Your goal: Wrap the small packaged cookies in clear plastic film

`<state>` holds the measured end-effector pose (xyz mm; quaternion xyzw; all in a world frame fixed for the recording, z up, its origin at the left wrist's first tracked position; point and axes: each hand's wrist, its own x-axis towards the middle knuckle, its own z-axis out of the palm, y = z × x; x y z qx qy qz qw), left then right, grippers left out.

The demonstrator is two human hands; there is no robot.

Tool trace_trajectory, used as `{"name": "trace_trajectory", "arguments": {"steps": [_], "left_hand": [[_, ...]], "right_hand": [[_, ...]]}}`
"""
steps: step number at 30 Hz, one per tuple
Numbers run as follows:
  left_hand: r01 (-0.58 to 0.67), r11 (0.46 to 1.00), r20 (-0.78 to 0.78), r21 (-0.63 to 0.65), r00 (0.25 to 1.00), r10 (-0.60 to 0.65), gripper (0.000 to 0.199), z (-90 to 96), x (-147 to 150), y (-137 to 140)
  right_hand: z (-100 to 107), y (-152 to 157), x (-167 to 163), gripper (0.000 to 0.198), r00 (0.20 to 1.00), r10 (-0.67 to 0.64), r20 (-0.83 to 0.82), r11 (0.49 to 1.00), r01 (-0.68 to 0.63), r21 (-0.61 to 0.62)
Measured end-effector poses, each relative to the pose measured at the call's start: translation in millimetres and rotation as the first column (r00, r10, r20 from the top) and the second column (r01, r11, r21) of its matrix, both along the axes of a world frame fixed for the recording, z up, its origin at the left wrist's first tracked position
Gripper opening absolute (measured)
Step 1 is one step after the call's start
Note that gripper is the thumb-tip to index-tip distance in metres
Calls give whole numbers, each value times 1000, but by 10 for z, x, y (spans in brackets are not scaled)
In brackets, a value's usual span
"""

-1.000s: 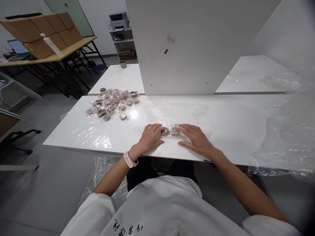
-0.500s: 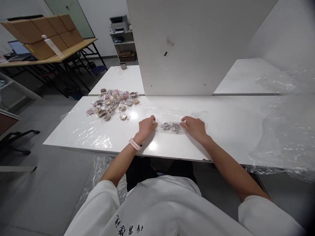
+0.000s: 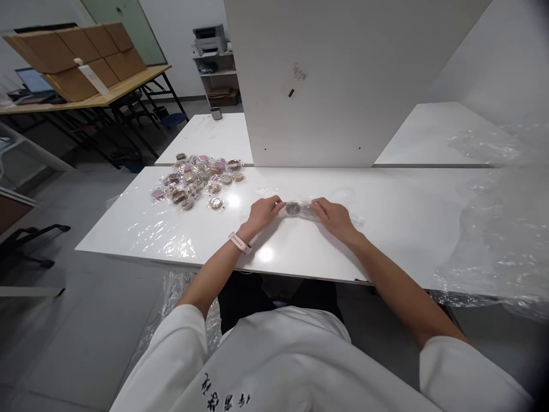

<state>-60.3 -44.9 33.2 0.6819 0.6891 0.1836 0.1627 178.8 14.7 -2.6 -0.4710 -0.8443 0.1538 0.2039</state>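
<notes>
Between my hands lies a strip of clear plastic film (image 3: 305,212) folded round small dark round packets (image 3: 293,209). My left hand (image 3: 263,213) has its thumb and fingers pinched on the left end of the film. At the other end, my right hand (image 3: 334,218) is closed with fingertips on the film. To the left of my left hand, a loose heap of round items in clear wrappers (image 3: 195,178), pink, brown and golden, is spread on the white table (image 3: 141,229). One golden wrapped piece (image 3: 215,203) sits at the heap's near edge.
A large crumpled plastic sheet (image 3: 501,240) covers the table's right end and hangs over its edge. A tall white panel (image 3: 334,86) stands behind my hands. A metal cup (image 3: 217,113) sits on the back table. Cardboard boxes (image 3: 86,57) stand on a desk at far left.
Both hands have moved slightly away from me, and the film has been rolled or folded over the packets into a narrower strip. The hands are a little closer together.
</notes>
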Motion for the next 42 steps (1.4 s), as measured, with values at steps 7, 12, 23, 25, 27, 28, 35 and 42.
{"name": "trace_trajectory", "arguments": {"steps": [7, 12, 23, 25, 27, 28, 35, 42], "left_hand": [[-219, 957, 320, 191, 935, 150, 12, 51, 299, -312], [-95, 925, 913, -367, 155, 378, 13, 39, 205, -435], [17, 993, 505, 116, 860, -73, 50, -232, 482, 191], [201, 972, 198, 123, 955, -223, 52, -324, 578, 137], [282, 953, 3, 109, 959, -284, 52, -373, 609, 89], [296, 949, -60, 111, 955, -291, 52, -385, 613, 73], [282, 930, -256, 237, 941, -220, 50, -408, 727, 65], [274, 935, -257, 226, 942, -214, 46, -431, 754, 81]], "right_hand": [[-52, 115, -147, 33, 998, -15, -63, 949, 34, 313], [-155, 28, -162, 38, 972, 234, 8, 948, -230, 219], [-134, 60, -181, 33, 968, 247, 50, 960, -251, 123], [-109, 41, -120, 31, 953, 298, 56, 946, -302, 118], [-71, -21, 19, 31, 962, 274, 2, 948, -271, 166], [-53, -67, 117, 33, 981, 187, -55, 962, -171, 212], [-59, -219, 716, 60, 866, -441, -236, 894, 446, -32], [-63, 5, 865, 33, 370, -564, -738, 806, 441, -395]]}}
